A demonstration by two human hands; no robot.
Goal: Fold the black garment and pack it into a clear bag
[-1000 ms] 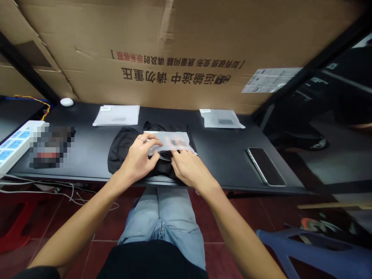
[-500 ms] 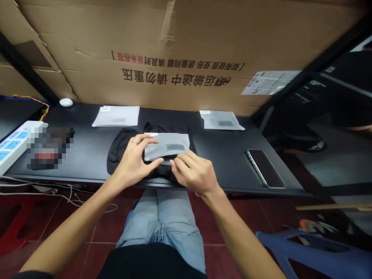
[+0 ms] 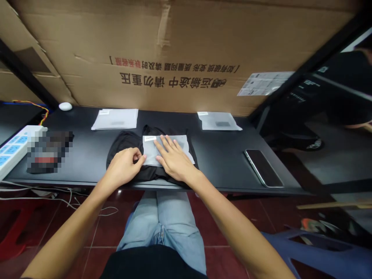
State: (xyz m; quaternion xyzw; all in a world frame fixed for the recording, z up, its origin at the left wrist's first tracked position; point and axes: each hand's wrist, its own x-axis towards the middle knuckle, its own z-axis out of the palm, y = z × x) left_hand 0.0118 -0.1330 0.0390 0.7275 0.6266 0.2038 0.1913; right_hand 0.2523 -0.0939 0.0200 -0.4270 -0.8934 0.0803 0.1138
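A frosted plastic bag (image 3: pixel 147 155) with a small white label at its upper left lies on a crumpled black cloth (image 3: pixel 123 145) at the table's front edge. At the bag's lower left edge, the thumb and curled fingers of my left hand (image 3: pixel 124 164) are pinched together. My right hand (image 3: pixel 174 159) rests flat across the bag's middle and right part, fingers spread, hiding most of its dark printed patch.
Two similar frosted bags, a left bag (image 3: pixel 117 119) and a right bag (image 3: pixel 219 122), lie before the cardboard sheet (image 3: pixel 174 35). A phone (image 3: pixel 264 168) is at right, a power strip (image 3: pixel 14 145) at left. A white oval object (image 3: pixel 65 106) sits behind. Another person (image 3: pixel 334 85) is at far right.
My right hand has gone from a closed grip at the bag's lower edge to lying flat on top of it. My left hand has slid down and left, its fingers drawn in. The bag looks flatter.
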